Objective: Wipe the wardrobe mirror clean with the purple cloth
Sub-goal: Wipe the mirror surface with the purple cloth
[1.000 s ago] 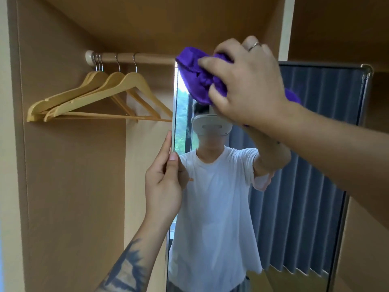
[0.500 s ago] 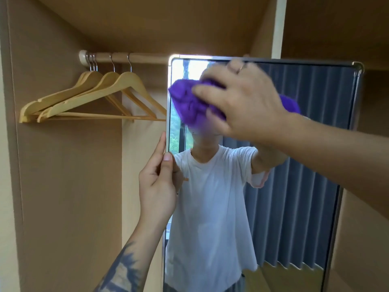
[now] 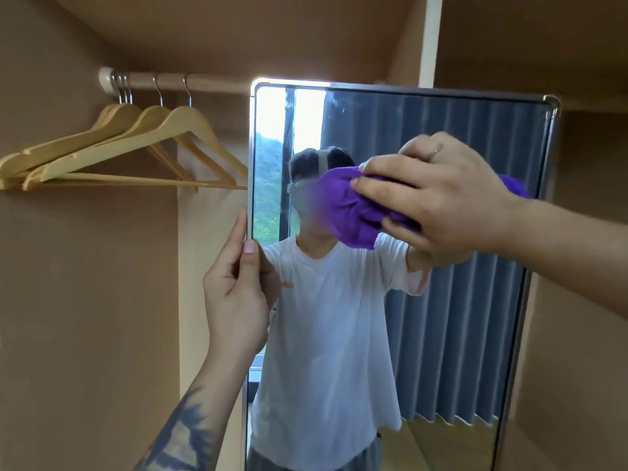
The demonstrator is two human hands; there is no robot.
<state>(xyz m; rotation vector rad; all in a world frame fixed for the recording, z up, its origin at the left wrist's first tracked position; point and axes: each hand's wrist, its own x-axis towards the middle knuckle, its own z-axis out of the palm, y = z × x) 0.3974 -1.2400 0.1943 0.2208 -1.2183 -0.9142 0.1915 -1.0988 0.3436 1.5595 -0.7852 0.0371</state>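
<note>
A tall wardrobe mirror point(image 3: 458, 317) with a thin metal frame stands in the open wardrobe and reflects a person in a white shirt. My right hand point(image 3: 438, 202) grips a bunched purple cloth point(image 3: 350, 212) and holds it against the upper middle of the glass. My left hand point(image 3: 238, 283) holds the mirror's left edge, thumb on the front and fingers along the side. Part of the cloth is hidden under my right hand.
Several wooden hangers point(image 3: 136, 151) hang on a rail point(image 3: 190, 81) to the left of the mirror. Brown wardrobe panels point(image 3: 85, 300) close in on the left, top and right. The mirror reflects grey curtains and a window.
My right hand has carried the cloth down the glass and to the right, from the mirror's top left corner to its upper middle. My left hand stays on the mirror's left edge.
</note>
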